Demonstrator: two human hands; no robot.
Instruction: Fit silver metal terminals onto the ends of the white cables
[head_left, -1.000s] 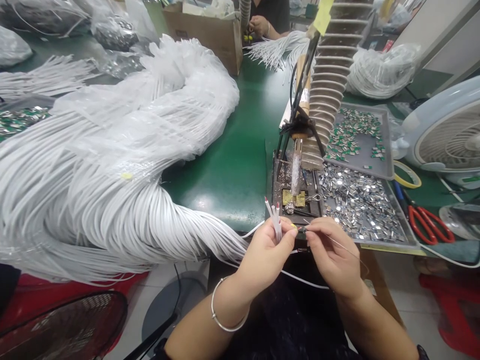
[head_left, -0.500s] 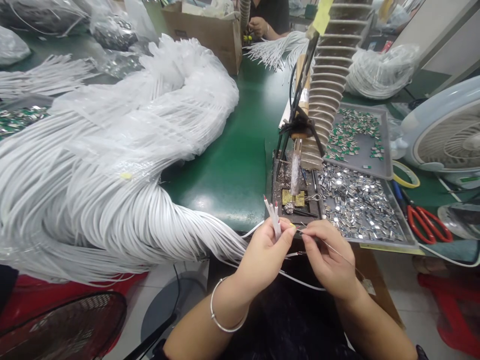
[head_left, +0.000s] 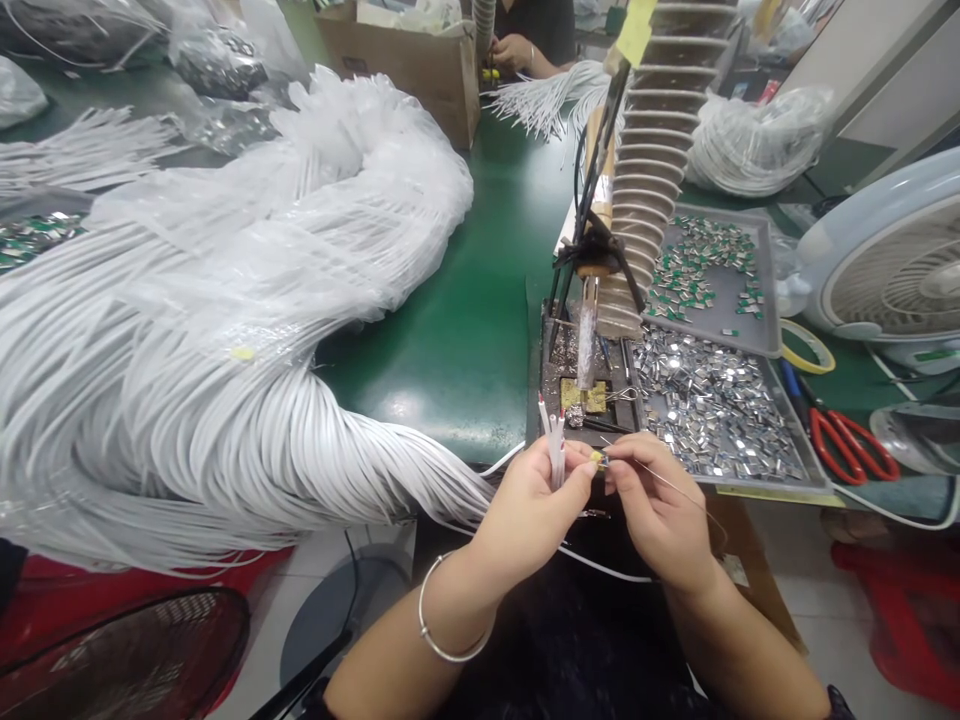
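My left hand is closed around several white cables whose ends point up, some with red wire tips. A small yellow piece shows at its fingertips. Close on the right, my right hand pinches a thin solder wire that trails back over the hand. A tiny bluish part sits between the two sets of fingertips, too small to name. Just beyond the hands, a soldering iron hangs tip down over a yellow sponge in a dark holder.
A large bundle of white cables covers the left. On the right are a tray of metal shells, a tray of green connectors, red-handled scissors and a fan. A ribbed hose stands behind the iron. A co-worker's hand shows at the back.
My fingertips have come closer together, and the yellow piece and bluish part now show between them. The cables in my left hand stand slightly further right.
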